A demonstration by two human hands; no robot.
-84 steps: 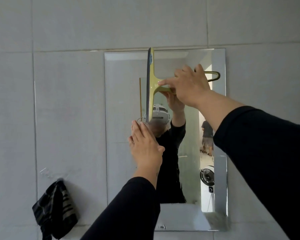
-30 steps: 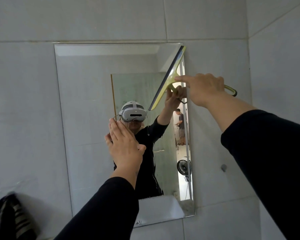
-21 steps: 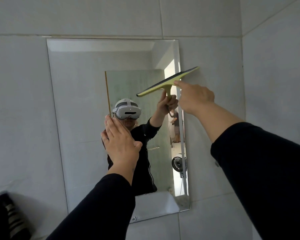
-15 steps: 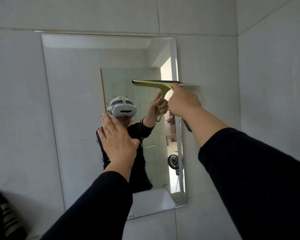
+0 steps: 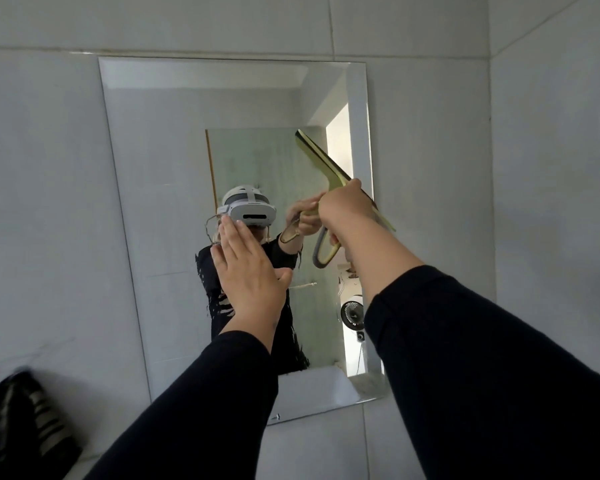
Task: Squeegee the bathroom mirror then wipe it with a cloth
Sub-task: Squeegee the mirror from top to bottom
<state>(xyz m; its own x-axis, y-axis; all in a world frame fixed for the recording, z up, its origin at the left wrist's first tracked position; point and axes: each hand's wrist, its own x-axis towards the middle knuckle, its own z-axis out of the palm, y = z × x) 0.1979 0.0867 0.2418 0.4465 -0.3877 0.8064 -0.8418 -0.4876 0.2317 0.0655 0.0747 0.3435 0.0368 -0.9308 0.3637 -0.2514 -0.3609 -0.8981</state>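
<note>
Your right hand (image 5: 343, 211) grips the squeegee (image 5: 329, 173) by its handle; the blade's long axis runs diagonally, upper left to lower right, against the right part of the mirror (image 5: 160, 202). Your left hand (image 5: 248, 275), flat and empty, is at mid-glass. The striped cloth (image 5: 21, 424) hangs lower left, nearer that hand.

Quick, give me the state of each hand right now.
Left hand: open, flat, fingers together, raised at the mirror, holding nothing.
Right hand: closed around the handle of the yellow-green squeegee.
</note>
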